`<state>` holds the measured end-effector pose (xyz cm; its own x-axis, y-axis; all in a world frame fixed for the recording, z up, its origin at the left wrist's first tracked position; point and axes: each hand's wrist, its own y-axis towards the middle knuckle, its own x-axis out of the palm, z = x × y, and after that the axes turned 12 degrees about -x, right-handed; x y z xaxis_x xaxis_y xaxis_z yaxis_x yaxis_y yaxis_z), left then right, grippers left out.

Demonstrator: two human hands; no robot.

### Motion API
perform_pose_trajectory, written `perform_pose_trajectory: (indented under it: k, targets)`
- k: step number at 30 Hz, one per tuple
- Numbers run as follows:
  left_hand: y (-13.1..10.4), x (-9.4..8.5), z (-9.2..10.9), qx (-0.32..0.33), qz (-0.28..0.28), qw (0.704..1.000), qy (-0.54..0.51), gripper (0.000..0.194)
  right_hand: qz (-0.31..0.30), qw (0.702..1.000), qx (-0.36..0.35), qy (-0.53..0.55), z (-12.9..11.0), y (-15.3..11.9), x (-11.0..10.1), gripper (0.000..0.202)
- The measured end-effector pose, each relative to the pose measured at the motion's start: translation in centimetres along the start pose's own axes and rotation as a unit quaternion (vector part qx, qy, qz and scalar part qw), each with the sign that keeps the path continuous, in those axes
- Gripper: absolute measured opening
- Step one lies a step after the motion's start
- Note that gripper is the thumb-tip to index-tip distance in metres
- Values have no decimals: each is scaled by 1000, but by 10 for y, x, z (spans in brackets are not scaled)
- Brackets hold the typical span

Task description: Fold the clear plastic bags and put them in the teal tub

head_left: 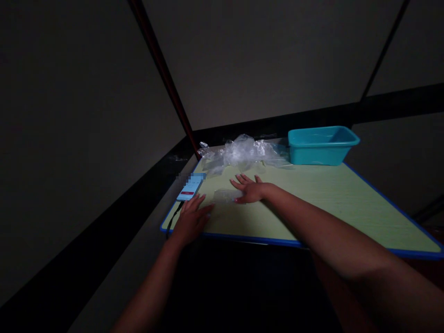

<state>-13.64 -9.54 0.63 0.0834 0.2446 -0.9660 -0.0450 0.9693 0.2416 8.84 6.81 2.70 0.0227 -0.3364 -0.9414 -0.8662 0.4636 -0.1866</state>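
My left hand (193, 219) rests near the table's front left corner, fingers spread, just below a phone (190, 188) with a lit screen. A small clear plastic bag (225, 196) lies flat on the table between my hands. My right hand (249, 189) reaches in from the right, fingers apart, its palm side down over the right end of that bag. Behind my hands lies a heap of crumpled clear plastic bags (244, 151).
A turquoise plastic basin (315, 153) stands at the back right of the pale green table (333, 199), which has a blue edge. A black strap (174, 218) hangs over the left edge by the phone. Walls (270, 64) close in behind and to the left.
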Motion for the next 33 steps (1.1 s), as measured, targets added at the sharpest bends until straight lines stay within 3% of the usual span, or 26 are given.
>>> perform_pose_trajectory:
  k: [33]
  targets:
    - [2, 9, -7, 11, 35, 999, -23, 33, -30, 999, 11, 11, 3, -3, -6, 98]
